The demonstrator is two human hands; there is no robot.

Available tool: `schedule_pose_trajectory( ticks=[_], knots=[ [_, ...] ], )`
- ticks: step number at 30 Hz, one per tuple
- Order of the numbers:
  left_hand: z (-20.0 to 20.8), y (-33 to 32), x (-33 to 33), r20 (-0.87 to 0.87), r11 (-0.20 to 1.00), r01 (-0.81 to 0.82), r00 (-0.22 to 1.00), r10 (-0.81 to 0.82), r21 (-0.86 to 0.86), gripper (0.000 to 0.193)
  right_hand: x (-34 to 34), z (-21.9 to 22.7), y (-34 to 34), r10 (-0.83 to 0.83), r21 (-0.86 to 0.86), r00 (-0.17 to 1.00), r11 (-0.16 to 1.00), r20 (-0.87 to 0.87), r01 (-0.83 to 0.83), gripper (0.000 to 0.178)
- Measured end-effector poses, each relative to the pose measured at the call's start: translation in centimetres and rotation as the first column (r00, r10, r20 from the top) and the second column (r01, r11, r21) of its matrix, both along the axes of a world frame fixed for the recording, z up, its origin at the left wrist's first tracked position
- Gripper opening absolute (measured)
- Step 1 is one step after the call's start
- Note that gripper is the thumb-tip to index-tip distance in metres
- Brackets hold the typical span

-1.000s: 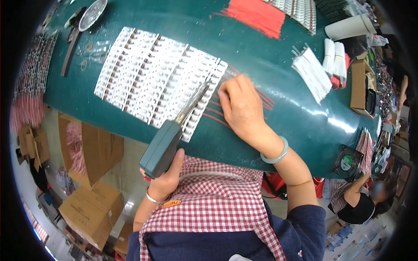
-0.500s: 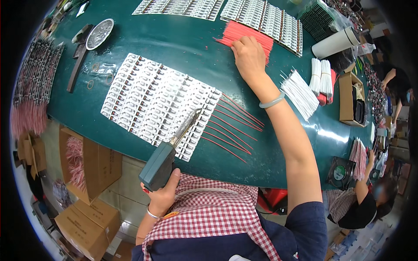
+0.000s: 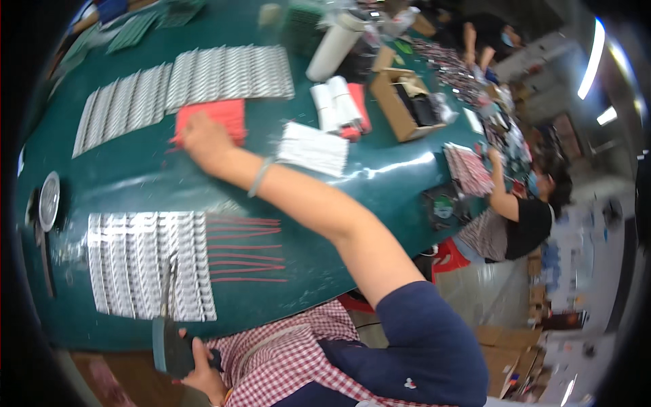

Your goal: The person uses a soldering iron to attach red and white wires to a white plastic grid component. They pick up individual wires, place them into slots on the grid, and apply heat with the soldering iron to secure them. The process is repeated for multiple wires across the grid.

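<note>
My left hand grips a dark green soldering gun by its handle. The gun's long metal tip reaches over a white sheet of small metal-fitted parts on the near left of the table. Several red wires stick out to the right from that sheet's right edge. Farther off, my right hand rests at the left part of a flat pile of cut red wires. Its fingers are curled down onto the wires, though blur hides the fingertips.
Two more part sheets lie beyond the red pile. White wires, a white bottle and an open cardboard box stand to the right. A round dish is at far left. A co-worker sits at the right.
The whole view has swung to the right, so the table now appears farther left and turned. My right hand stays at the red wire pile; the left still holds the soldering gun over the sheet.
</note>
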State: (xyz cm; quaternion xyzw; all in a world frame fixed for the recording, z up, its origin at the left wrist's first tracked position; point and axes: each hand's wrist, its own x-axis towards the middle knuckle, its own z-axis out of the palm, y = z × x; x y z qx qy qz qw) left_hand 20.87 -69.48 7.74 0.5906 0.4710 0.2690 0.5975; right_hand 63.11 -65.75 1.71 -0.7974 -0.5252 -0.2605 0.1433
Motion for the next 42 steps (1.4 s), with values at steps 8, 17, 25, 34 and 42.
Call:
schedule_pose_trajectory(
  ticks=[8,17,25,34,42],
  knots=[
    [-4.4,4.8,-6.5,-0.377,0.681,0.67,0.737,-0.561,0.297,0.054,-2.7,11.7,-1.9,0.137,-0.447,0.99,0.884,-0.035,-0.138,0.013],
    [-0.1,-0.3,-1.6,0.179,0.995,-0.097,0.979,0.096,0.0,0.033,-7.7,8.1,0.0,0.072,-0.824,0.997,0.562,-0.035,-0.07,0.027],
    [1.1,0.8,-4.5,0.403,0.956,-0.078,0.895,0.193,-0.284,0.051,-10.6,9.7,-6.4,0.154,-0.415,0.981,0.89,-0.122,-0.191,0.012],
    [1.0,0.4,-5.9,0.313,0.947,-0.046,0.938,0.15,-0.317,0.046,-22.7,5.1,-13.2,0.314,0.192,0.782,0.949,-0.539,-0.249,0.021],
    [0.0,-0.4,-7.7,-0.029,0.975,0.179,0.984,-0.177,0.131,0.039,-24.7,2.6,-14.0,0.248,0.231,0.812,0.962,-0.528,-0.143,0.026]
  ],
)
